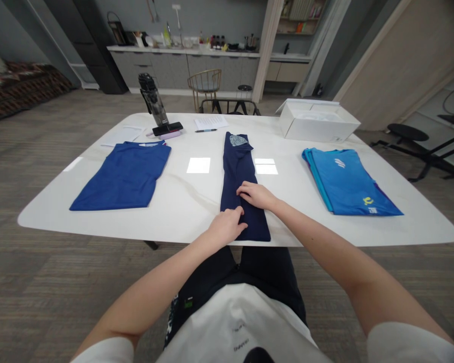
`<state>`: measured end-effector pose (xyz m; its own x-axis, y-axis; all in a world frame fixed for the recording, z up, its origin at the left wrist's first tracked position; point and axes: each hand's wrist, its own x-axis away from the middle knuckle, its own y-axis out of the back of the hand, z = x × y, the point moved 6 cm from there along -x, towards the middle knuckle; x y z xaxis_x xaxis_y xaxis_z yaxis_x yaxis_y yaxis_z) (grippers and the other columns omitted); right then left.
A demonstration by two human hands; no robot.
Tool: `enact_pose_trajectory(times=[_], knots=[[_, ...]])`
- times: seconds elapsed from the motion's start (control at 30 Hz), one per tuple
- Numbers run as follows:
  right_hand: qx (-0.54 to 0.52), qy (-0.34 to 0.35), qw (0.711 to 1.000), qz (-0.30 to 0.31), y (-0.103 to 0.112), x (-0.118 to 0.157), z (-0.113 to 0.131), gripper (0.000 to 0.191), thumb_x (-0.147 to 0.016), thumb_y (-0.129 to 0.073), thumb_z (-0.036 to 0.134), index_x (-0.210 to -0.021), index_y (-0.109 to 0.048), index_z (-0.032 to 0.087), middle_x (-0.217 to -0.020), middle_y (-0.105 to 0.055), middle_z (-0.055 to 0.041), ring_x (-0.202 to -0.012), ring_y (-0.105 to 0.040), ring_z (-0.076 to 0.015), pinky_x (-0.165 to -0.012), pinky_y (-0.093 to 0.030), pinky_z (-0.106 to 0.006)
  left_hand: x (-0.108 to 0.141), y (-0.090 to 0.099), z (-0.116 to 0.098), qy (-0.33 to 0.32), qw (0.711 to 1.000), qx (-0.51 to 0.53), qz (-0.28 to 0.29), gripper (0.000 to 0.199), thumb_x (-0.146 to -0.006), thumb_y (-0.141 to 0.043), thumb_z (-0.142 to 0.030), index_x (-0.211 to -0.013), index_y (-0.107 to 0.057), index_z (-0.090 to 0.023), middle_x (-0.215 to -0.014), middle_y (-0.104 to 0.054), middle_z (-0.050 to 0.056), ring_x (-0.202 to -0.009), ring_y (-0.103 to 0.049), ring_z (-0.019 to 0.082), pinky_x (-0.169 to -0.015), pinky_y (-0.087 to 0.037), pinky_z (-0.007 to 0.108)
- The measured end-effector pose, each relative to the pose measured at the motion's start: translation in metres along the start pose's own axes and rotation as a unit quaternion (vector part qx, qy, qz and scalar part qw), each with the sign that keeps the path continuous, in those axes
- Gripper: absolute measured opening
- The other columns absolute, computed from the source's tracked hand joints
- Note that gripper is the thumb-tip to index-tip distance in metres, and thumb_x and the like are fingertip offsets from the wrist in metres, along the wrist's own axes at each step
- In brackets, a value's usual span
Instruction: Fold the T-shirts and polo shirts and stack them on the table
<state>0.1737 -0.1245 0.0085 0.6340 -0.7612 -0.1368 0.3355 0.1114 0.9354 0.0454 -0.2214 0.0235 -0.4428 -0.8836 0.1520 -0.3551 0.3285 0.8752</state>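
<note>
A navy garment [242, 164], folded into a long narrow strip, lies lengthwise before me with its lower end near the table's front edge. A patterned grey-blue patch [237, 140] shows at its far end. My left hand [226, 226] rests on the lower left part of the strip, thumb and forefinger apart. Slightly farther up, my right hand [256, 195] has its fingers bent and close together on the cloth, at a fold along the middle. The fabric under both palms is hidden.
On the white table [189, 201] lie a folded blue shirt [124, 176] at left and folded light-blue shirts [344, 176] at right. Farther back are a handheld vacuum [155, 103], paper [211, 122], a pen [206, 130] and a white box [318, 123]. A chair [205, 83] stands beyond.
</note>
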Motion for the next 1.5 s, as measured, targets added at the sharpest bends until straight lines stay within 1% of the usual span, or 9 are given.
enact_pose_trajectory(times=[0.1,0.2,0.43,0.63,0.87,1.13,1.23,1.37,1.5], knots=[[-0.008,-0.009,1.0,0.0,-0.001,0.004,-0.002,0.021,-0.1,-0.054,0.022,-0.108,-0.074,0.026,-0.107,-0.067,-0.004,-0.094,-0.066,-0.0179,-0.082,-0.048,-0.028,0.003,0.001,0.005,-0.056,0.997,0.049,0.004,0.028,-0.103,-0.048,-0.038,-0.119,-0.066,-0.023,-0.11,-0.075,0.008,-0.101,-0.071,0.024,-0.089,-0.054,0.034],[-0.026,-0.021,0.999,-0.004,-0.002,0.008,-0.001,0.02,-0.101,-0.057,0.033,-0.111,-0.073,0.026,-0.103,-0.068,-0.0039,-0.09,-0.066,-0.0174,-0.08,-0.048,-0.028,-0.001,0.008,0.019,-0.14,0.987,0.075,0.009,0.031,-0.103,-0.042,-0.021,-0.117,-0.069,-0.024,-0.117,-0.074,0.004,-0.11,-0.068,0.018,-0.1,-0.05,0.03],[0.018,-0.003,1.0,0.017,-0.01,0.019,0.014,0.034,-0.1,-0.058,0.048,-0.124,-0.067,0.025,-0.106,-0.07,-0.0063,-0.091,-0.066,-0.0209,-0.079,-0.045,-0.03,-0.007,0.009,0.048,-0.24,0.97,-0.01,0.033,0.041,-0.093,-0.046,-0.005,-0.114,-0.075,-0.025,-0.122,-0.069,0.005,-0.112,-0.063,0.018,-0.104,-0.046,0.033],[0.024,0.002,1.0,0.016,-0.013,0.021,0.011,0.041,-0.1,-0.057,0.052,-0.132,-0.062,0.026,-0.114,-0.07,-0.0086,-0.101,-0.066,-0.0247,-0.087,-0.045,-0.034,-0.002,0.008,0.048,-0.247,0.967,-0.019,0.053,0.025,-0.094,-0.068,-0.033,-0.117,-0.073,-0.026,-0.121,-0.067,0.006,-0.111,-0.064,0.021,-0.102,-0.045,0.034],[-0.015,-0.032,0.999,0.037,-0.005,0.018,0.013,0.041,-0.092,-0.067,0.057,-0.117,-0.062,0.025,-0.089,-0.068,-0.0008,-0.074,-0.063,-0.0185,-0.066,-0.038,-0.028,-0.009,0.022,0.054,-0.24,0.965,0.06,0.083,0.021,-0.095,-0.062,-0.02,-0.111,-0.074,-0.026,-0.112,-0.07,0.004,-0.104,-0.065,0.017,-0.097,-0.047,0.029],[-0.007,0.002,0.998,0.061,-0.008,0.024,0.024,0.044,-0.085,-0.074,0.061,-0.103,-0.061,0.023,-0.092,-0.068,-0.0035,-0.081,-0.063,-0.0208,-0.071,-0.037,-0.029,0.002,0.008,0.051,-0.247,0.966,0.019,0.076,0.028,-0.09,-0.072,-0.038,-0.114,-0.073,-0.023,-0.115,-0.065,0.008,-0.111,-0.06,0.023,-0.103,-0.045,0.033],[-0.02,0.017,0.998,0.064,-0.008,0.032,0.028,0.041,-0.087,-0.073,0.059,-0.103,-0.064,0.023,-0.091,-0.067,-0.0034,-0.083,-0.063,-0.021,-0.073,-0.038,-0.03,0.007,0.011,0.049,-0.254,0.963,0.044,0.082,0.021,-0.096,-0.062,-0.026,-0.113,-0.075,-0.024,-0.117,-0.066,0.007,-0.113,-0.06,0.021,-0.105,-0.045,0.033],[-0.074,0.051,0.992,0.088,-0.01,0.048,0.038,0.024,-0.094,-0.069,0.046,-0.105,-0.072,0.025,-0.094,-0.068,-0.0024,-0.085,-0.064,-0.019,-0.078,-0.041,-0.03,0.014,0.014,0.049,-0.281,0.951,0.075,0.105,0.05,-0.085,-0.042,0.004,-0.105,-0.078,-0.025,-0.124,-0.068,0.005,-0.119,-0.059,0.017,-0.11,-0.043,0.03],[-0.135,0.067,0.981,0.119,-0.011,0.065,0.042,0.019,-0.1,-0.06,0.028,-0.108,-0.078,0.027,-0.096,-0.068,-0.0028,-0.083,-0.065,-0.0164,-0.081,-0.045,-0.029,0.021,0.013,0.052,-0.295,0.947,0.07,0.105,0.052,-0.08,-0.046,0.004,-0.109,-0.079,-0.025,-0.129,-0.066,0.006,-0.123,-0.059,0.019,-0.11,-0.044,0.031]])
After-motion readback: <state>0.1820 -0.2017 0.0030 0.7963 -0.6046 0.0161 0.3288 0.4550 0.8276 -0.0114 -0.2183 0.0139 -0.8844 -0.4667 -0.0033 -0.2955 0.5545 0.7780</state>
